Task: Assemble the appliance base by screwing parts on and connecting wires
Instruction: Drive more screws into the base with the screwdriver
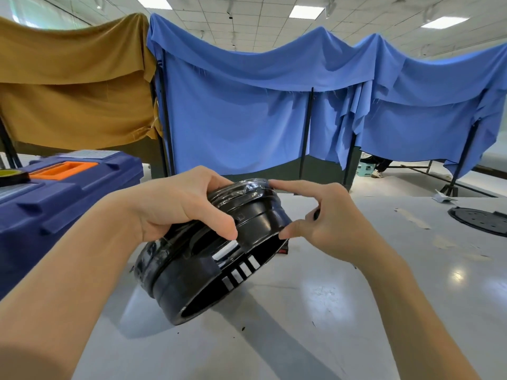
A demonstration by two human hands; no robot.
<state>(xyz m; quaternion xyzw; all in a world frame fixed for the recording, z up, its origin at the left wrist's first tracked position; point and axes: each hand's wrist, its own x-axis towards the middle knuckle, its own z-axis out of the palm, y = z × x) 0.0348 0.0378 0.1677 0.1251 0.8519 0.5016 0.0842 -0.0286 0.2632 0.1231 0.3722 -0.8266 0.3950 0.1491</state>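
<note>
The black round appliance base (192, 281) is tilted on its side, its lower rim resting on the grey table (301, 338) and its slotted wall facing me. My left hand (175, 204) grips its upper left edge, fingers curled over the top and thumb pressed on the wall. My right hand (326, 215) is at the upper right edge: the forefinger touches the glossy top rim and the thumb tip rests on the side wall. A small red part (284, 251) shows just behind the base.
A blue toolbox (63, 204) with an orange handle stands on the left, a roll of black tape (12, 176) on it. A black round plate (480, 219) lies at the table's far right. Blue and brown cloth screens hang behind.
</note>
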